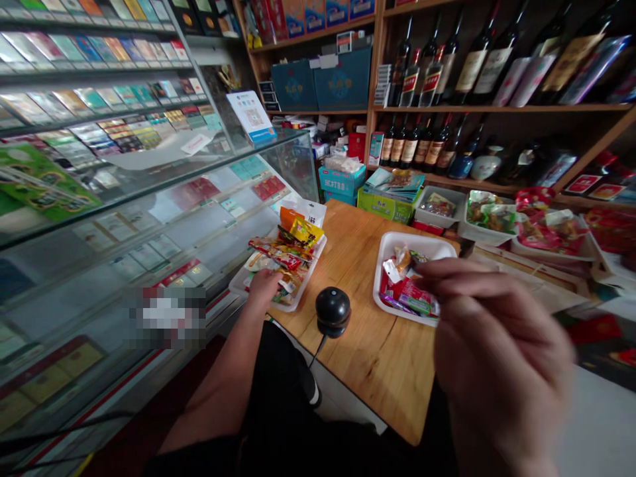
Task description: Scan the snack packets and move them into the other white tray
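Observation:
On the left, my left hand (265,289) reaches over the near side of a white plastic tray (305,281) heaped with colourful snack packets (284,252). Its fingertips are lost among the packets, so I cannot tell whether they grip one. Large and blurred in the foreground, my right hand (501,331) is raised, thumb and fingers pinched together; what they hold, if anything, cannot be made out. Behind it, a second white tray (380,265) contains some packets (405,291), partly covered by the hand. Between the trays, a round black device (332,308) stands on the table with a cable.
The wooden table (348,245) adjoins a glass display counter (199,218) on the left. A QR-code stand (252,116) is on the counter. Green boxes (385,207) and more snack trays (489,232) line the back. Wine bottles (470,69) fill the shelves behind.

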`<state>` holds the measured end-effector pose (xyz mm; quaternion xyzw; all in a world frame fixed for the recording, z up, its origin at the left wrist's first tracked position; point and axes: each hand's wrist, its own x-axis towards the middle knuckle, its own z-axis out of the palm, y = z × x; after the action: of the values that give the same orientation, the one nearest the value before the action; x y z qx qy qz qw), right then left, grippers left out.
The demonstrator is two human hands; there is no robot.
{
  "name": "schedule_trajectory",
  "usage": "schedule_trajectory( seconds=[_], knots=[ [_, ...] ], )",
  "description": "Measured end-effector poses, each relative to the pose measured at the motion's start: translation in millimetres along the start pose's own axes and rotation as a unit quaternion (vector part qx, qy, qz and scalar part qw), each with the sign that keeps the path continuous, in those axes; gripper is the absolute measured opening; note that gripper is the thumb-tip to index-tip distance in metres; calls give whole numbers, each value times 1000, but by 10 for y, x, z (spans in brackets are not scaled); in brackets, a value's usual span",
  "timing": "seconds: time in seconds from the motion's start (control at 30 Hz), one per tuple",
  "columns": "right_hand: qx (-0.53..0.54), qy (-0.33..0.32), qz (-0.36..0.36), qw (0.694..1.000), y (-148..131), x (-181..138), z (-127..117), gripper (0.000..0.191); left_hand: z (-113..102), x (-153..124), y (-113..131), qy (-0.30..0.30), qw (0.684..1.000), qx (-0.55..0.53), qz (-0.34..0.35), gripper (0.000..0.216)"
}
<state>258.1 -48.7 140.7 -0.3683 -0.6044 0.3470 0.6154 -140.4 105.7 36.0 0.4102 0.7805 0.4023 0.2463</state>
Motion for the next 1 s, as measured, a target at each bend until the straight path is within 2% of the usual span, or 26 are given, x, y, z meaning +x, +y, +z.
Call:
schedule_trajectory(
  seconds=[0.07, 0.13, 0.2, 0.27, 0.33, 0.4, 0.53, 0.7, 0.9, 1.0],
  knots=[
    [52, -26, 101, 993, 60, 479, 454, 16, -123, -126, 40, -1, 996, -85, -17, 17],
    [107, -72, 208, 970, 187, 732, 836, 17, -259, -272, 101, -3, 979, -199, -34, 22],
    [122, -105, 283, 946, 363, 749, 1101, 23, -389, -435, 178, -14, 955, -294, -41, 28],
    [157, -124, 359, 912, 544, 636, 1267, 27, -487, -603, 261, -30, 936, -350, -29, 29],
    [183, -135, 414, 882, 684, 522, 1375, 34, -536, -755, 344, -47, 924, -380, -1, 28],
    [205, -141, 436, 865, 768, 478, 1453, 39, -529, -880, 419, -57, 925, -374, 33, 26],
    [218, -157, 420, 867, 835, 555, 1547, 34, -397, -1038, 544, -73, 954, -278, 88, 24],
    [160, -131, 368, 907, 916, 678, 1519, 29, -197, -1079, 652, -107, 965, -206, 125, 32],
    [2, -110, 239, 965, 1099, 940, 1304, 29, 7, -823, 732, -100, 962, -179, 179, 34],
    [-88, -110, 183, 973, 1224, 1086, 1186, 30, 123, -661, 762, -95, 965, -125, 209, 33]
  ],
)
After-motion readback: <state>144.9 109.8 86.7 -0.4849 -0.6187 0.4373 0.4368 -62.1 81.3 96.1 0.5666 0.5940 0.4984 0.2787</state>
